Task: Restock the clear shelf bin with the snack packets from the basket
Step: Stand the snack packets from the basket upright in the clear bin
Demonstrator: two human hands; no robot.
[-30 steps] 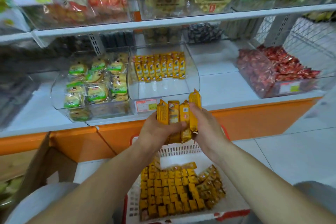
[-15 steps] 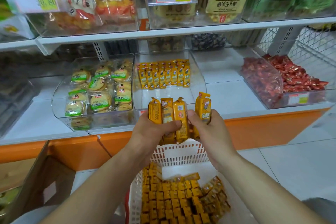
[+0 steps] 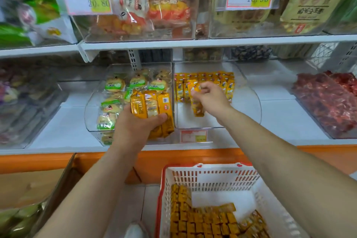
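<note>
The packet [image 3: 198, 109] in the right hand [image 3: 210, 97] is blurred, the basket [image 3: 212, 177] cropped.

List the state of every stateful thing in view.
left hand, grips three-packet bundle
three-packet bundle, upright, outside clear shelf bin
right hand, pinches single packet
single packet, held inside bin, not released
clear shelf bin, partly filled: one back row
basket, partly full of packets

- The bin [image 3: 253, 106], with a row of packets [image 3: 224, 81] at its back, sits on the shelf [image 3: 280, 114].
- A cake bin [image 3: 90, 114] stands just left of it.
- The basket [image 3: 212, 175] lies below, before the shelf, with more packets [image 3: 202, 224] inside.
</note>
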